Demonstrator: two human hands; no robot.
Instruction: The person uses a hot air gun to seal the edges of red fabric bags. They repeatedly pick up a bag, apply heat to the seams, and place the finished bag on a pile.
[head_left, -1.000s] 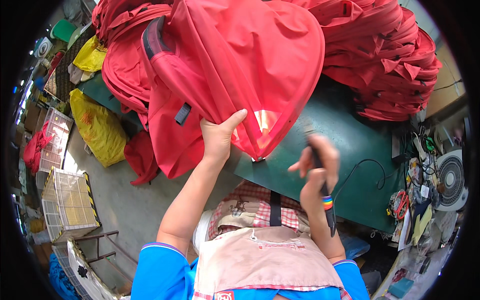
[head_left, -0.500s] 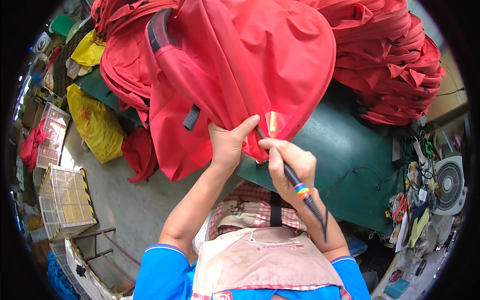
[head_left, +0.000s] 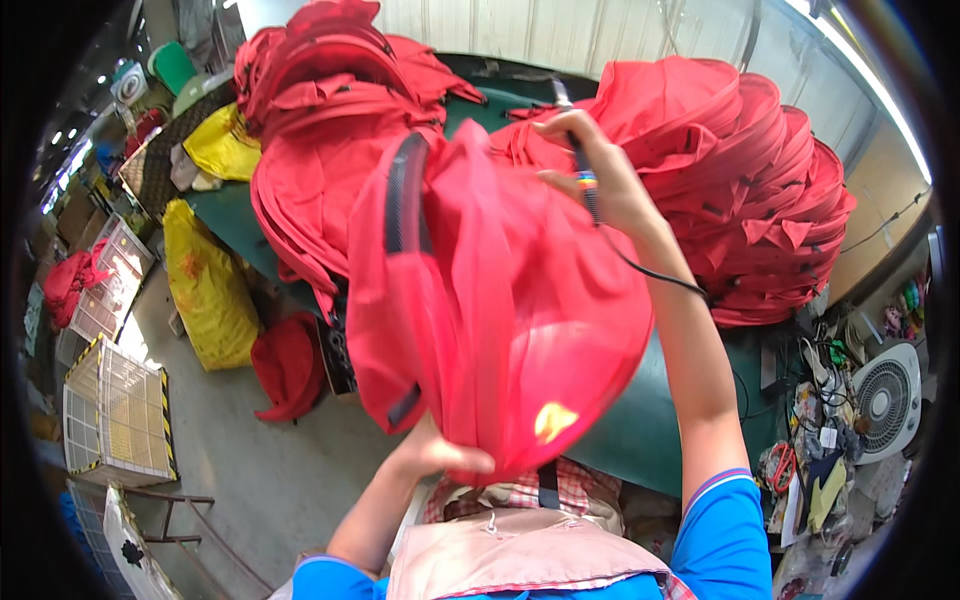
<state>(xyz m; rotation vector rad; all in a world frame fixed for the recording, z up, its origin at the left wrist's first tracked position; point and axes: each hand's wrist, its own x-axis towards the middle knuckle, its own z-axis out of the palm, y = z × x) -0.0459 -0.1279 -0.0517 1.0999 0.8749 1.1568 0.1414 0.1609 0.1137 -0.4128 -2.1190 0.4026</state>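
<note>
A red fabric bag (head_left: pixel 560 300) with a black mesh-like strip (head_left: pixel 405 190) fills the middle of the view, slightly blurred. My left hand (head_left: pixel 435 455) grips its near lower edge, the thumb lying over the red cloth and the fingers hidden beneath. Raised beyond the bag's right side, my right hand (head_left: pixel 610 180) is wrapped round a corded soldering iron (head_left: pixel 588 185). The iron has a black handle with rainbow bands, and its metal tip points up and away from me. Its black cord trails past my right forearm. A bright light patch shows low on the bag.
Stacked red bags (head_left: pixel 760 210) rise at the right of the green table (head_left: pixel 640 410), with another red pile (head_left: pixel 320 150) at the far left. A white fan (head_left: pixel 885 400) stands right among cables and clutter. Yellow bags (head_left: pixel 205 290) and a wire cage (head_left: pixel 115 410) are left.
My right hand has lifted the soldering iron away from the bag's near edge, up toward the far side. My left hand and the bag's edge have come nearer to me.
</note>
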